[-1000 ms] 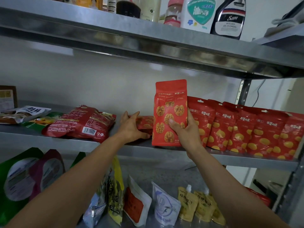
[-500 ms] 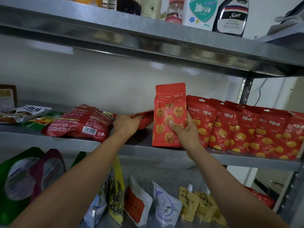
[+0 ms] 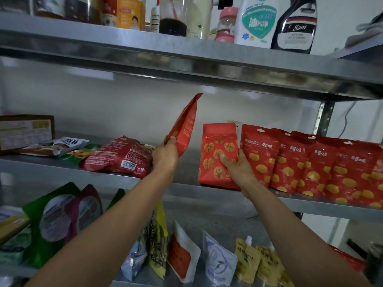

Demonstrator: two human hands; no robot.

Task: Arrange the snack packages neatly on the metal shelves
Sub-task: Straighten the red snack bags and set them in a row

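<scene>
The metal shelving fills the view: a top shelf (image 3: 186, 59) carrying bottles and jars, among them a black bottle (image 3: 294, 27) and a white bottle (image 3: 257, 21) at the right, a middle shelf (image 3: 51, 169) where both hands work, and a bottom shelf (image 3: 190, 226) with a green pouch (image 3: 49, 220) at the left and yellow spouted pouches (image 3: 248, 259) towards the right. On the right half of the middle shelf a row of red chestnut packages (image 3: 310, 162) stands upright, each overlapping the next. At the left of that shelf a large crumpled red package (image 3: 120, 156) lies flat with its barcode facing out, with flatter packets lying to its left and a cardboard box (image 3: 24, 129) at the far left end. A red walnut bag (image 3: 215, 141) stands upright on the middle shelf, touching the left end of the chestnut row; the right hand (image 3: 236, 166) holds it low down, thumb across the printed front and fingers behind. A second red bag (image 3: 185, 125) is lifted off the shelf, seen edge-on and leaning with its top to the right, in the gap between the crumpled package and the walnut bag. The left hand (image 3: 165, 154) grips it by its lower end, fingers curled round it.
</scene>
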